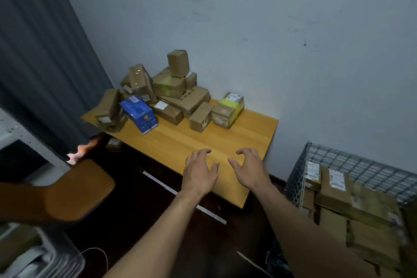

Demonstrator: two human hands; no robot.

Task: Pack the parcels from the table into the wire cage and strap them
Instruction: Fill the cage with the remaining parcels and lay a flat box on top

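Looking down from the head cam at a wooden bench (203, 137) shoved into a corner. Got a heap of brown parcels (173, 90) piled at the far end against the wall, with a blue box (138, 113) tipped over on the heap's left and a yellow-taped parcel (230, 108) on its right. Holding the left grip (199, 174) and right grip (249, 170) side by side over the bare near end, fingers spread and slightly curled, clutching nothing. Can't tell if touching the wood. Low on the right, just beside the bench, spotting a wire cage (338, 158) with several labelled boxes (336, 189) already inside. Also seeing a dark curtain (33, 52) on the left.
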